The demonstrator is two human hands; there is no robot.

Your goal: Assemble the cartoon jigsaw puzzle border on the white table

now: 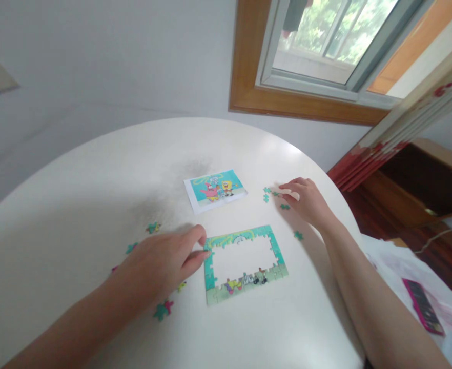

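Observation:
A partly assembled jigsaw puzzle [272, 246] lies in front of me, its border joined around a bare white middle. My left hand [172, 251] rests at its left edge, fingers curled, thumb and index finger apart, the thumb tip touching the border. Over on the right, my right hand [305, 199] reaches down to a small group of loose teal pieces, with thumb and index finger slightly parted. One puzzle piece [275, 193] lies right at those fingertips; whether they touch it is too small to tell. More teal pieces, such as one piece [298, 235], lie nearby.
A picture card [218, 188] with the cartoon scene lies behind the puzzle. Several mixed-colour pieces [163, 310] are scattered around my left forearm, partly hidden. The round white table [95, 195] meets the wall and window. A pink-edged phone [423, 306] lies off to the right.

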